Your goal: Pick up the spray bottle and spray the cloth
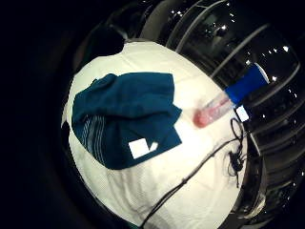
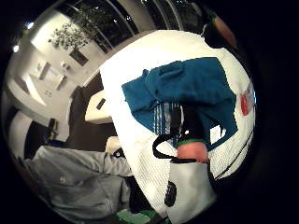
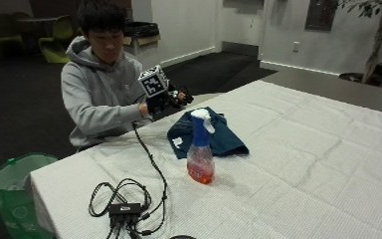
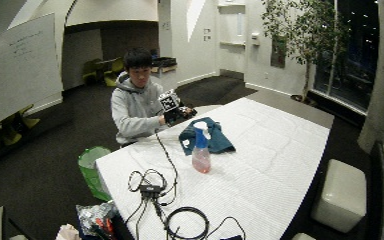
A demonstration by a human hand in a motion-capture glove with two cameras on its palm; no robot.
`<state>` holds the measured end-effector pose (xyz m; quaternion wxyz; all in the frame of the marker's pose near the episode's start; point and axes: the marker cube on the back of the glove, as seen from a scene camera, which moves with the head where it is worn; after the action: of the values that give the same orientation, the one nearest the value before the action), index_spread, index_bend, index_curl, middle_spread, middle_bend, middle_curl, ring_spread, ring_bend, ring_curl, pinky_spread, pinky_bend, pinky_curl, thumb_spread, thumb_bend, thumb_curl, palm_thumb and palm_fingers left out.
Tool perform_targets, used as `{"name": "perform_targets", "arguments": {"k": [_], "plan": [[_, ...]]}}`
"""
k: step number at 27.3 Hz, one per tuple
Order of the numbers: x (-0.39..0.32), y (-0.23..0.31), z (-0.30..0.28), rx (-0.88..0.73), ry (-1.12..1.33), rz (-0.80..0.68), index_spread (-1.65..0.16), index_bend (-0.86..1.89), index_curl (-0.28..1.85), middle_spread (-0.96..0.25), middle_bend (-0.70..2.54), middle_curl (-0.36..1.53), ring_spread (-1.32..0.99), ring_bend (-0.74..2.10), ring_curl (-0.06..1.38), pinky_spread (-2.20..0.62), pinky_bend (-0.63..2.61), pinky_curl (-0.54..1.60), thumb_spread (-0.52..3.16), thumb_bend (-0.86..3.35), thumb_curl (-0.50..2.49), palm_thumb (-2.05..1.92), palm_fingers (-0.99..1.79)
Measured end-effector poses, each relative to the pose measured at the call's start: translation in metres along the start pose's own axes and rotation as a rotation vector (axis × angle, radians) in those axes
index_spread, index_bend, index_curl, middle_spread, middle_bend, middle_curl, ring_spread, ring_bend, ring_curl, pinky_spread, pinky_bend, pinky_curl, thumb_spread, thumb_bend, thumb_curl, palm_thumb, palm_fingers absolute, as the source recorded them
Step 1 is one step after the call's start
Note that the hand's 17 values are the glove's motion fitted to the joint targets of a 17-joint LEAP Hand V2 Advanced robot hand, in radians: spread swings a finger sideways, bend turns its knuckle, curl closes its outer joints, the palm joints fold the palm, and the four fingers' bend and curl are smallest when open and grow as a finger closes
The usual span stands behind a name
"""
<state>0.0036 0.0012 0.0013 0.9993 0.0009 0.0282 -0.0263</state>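
Note:
A spray bottle (image 3: 200,152) with pink liquid, a blue neck and a white trigger head stands upright on the white tablecloth (image 3: 297,149). Just behind it lies a crumpled dark teal cloth (image 3: 212,134) with a white label. My gloved right hand (image 3: 163,101) hovers above the table's near-person edge, behind the cloth and apart from the bottle, fingers loosely curled and holding nothing. In the little finger side palm view the cloth (image 1: 126,117) lies below the palm with the bottle (image 1: 224,102) beside it. The thumb side palm view shows the cloth (image 2: 187,95) and the bottle (image 2: 246,100) at its far side.
A black cable (image 3: 152,164) runs from the hand across the table to a small black box with coiled leads (image 3: 125,206) near the front corner. A green bin (image 3: 15,191) stands on the floor beside the table. The tablecloth's right half is bare.

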Motion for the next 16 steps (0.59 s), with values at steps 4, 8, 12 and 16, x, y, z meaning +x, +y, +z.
{"name": "perform_targets", "arguments": {"k": [4,8,12,16], "plan": [[0.005,0.001,0.001,0.005,0.055,-0.058,-0.2,0.29,0.17,-0.05,0.35,0.15,-0.04,0.32,0.15,0.12,0.23,0.12,0.49,0.39,0.18,0.65,0.74],[-0.006,0.0,-0.002,-0.003,-0.06,0.023,-0.23,0.27,0.22,-0.05,0.35,0.2,-0.05,0.32,0.2,0.15,0.22,0.16,0.64,0.37,0.22,0.69,0.72],[-0.007,0.0,-0.002,-0.009,-0.049,0.028,-0.26,0.24,0.25,-0.06,0.33,0.23,-0.06,0.31,0.22,0.17,0.2,0.18,0.74,0.34,0.26,0.71,0.72],[-0.001,-0.001,-0.005,0.0,0.016,0.014,-0.27,0.22,0.28,-0.06,0.32,0.25,-0.06,0.29,0.23,0.18,0.18,0.2,0.8,0.31,0.29,0.73,0.73]]}}
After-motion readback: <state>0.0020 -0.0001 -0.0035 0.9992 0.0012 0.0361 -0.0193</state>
